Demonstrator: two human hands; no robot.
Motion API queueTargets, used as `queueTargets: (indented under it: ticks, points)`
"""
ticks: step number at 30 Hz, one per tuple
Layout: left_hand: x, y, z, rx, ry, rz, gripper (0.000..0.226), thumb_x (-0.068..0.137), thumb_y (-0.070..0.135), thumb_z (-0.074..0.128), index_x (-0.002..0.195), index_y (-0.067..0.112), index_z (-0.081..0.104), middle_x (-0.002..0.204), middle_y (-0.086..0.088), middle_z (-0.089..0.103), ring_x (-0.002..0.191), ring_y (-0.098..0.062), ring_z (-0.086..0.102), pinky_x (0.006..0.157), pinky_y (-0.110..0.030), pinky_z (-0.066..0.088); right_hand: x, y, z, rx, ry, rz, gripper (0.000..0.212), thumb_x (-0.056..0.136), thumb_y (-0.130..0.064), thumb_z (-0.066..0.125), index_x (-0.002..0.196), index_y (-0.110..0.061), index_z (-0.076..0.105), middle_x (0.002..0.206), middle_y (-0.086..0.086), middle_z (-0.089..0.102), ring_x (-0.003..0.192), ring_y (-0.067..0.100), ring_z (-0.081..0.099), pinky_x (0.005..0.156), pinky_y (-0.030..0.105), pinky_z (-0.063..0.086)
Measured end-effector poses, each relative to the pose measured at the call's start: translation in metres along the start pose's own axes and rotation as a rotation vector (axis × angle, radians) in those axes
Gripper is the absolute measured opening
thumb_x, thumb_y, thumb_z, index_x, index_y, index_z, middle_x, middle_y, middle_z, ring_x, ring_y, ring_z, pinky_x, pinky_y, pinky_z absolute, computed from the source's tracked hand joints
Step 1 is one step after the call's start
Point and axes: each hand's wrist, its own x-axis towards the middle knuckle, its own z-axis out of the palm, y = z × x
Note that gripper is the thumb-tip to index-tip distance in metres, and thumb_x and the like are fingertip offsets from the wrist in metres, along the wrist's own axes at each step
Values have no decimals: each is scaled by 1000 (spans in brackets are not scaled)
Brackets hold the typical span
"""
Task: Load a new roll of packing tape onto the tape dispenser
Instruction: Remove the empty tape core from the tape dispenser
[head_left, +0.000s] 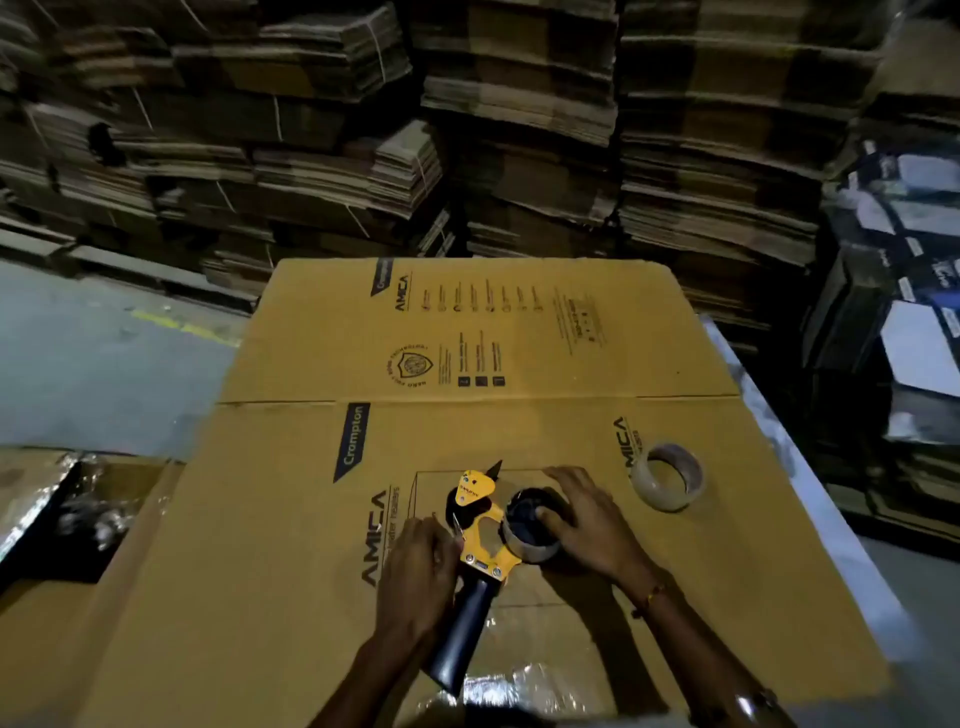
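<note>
While my left hand (415, 566) clamps the yellow tape dispenser (480, 535) flat against the carton (291, 545), my right hand (587, 519) curls around the spent roll (532, 525) on its hub, probably to pull it off before I reach past my fingertips for the fresh tape roll (669, 483).

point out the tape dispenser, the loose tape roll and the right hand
tape dispenser (484, 540): head view, on its yellow frame above the dark handle.
loose tape roll (655, 493): head view, on its near outer wall.
right hand (589, 525): head view, on the back of the hand.
</note>
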Motion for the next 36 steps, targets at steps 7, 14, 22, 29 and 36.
queueTargets:
  ticks: [7, 14, 22, 29, 36]
  points:
    - [-32, 19, 23, -241, -235, -325, 29, 95, 53, 55, 105, 27, 46, 89, 8, 66, 82, -12, 63, 68, -28, 45, -19, 9, 20, 25, -55, 13, 65, 88, -50, 67, 142, -23, 45, 144, -3, 38, 127, 16, 46, 95, 19, 39]
    - [-25, 8, 24, -539, -412, -398, 38, 92, 21, 69, 121, 33, 47, 121, 7, 61, 122, -20, 57, 91, -27, 48, -16, 15, 26, 53, -53, -4, 73, 81, -46, 76, 142, -21, 45, 148, -1, 35, 131, 22, 43, 104, 28, 42]
    - [-40, 19, 13, -76, -197, -82, 63, 95, 38, 61, 145, 52, 25, 134, 18, 61, 124, -9, 57, 95, -37, 50, -20, 14, 31, 245, -18, 47, 114, 74, -41, 83, 157, -31, 6, 154, -3, 31, 138, 18, 37, 107, 37, 42]
    - [-44, 32, 12, 109, -40, 2, 66, 97, 39, 56, 153, 44, 20, 137, 11, 60, 121, -16, 58, 88, -31, 47, -23, 16, 29, 256, 74, -17, 101, 77, -35, 82, 155, -27, 18, 152, -6, 32, 137, 10, 35, 103, 19, 32]
    - [-42, 39, 11, 88, -88, -114, 70, 91, 45, 61, 147, 49, 19, 112, -1, 72, 93, -22, 67, 70, -29, 46, -30, 16, 17, 418, 39, -4, 94, 81, -44, 77, 153, -36, 18, 144, -20, 31, 129, -2, 34, 99, 16, 33]
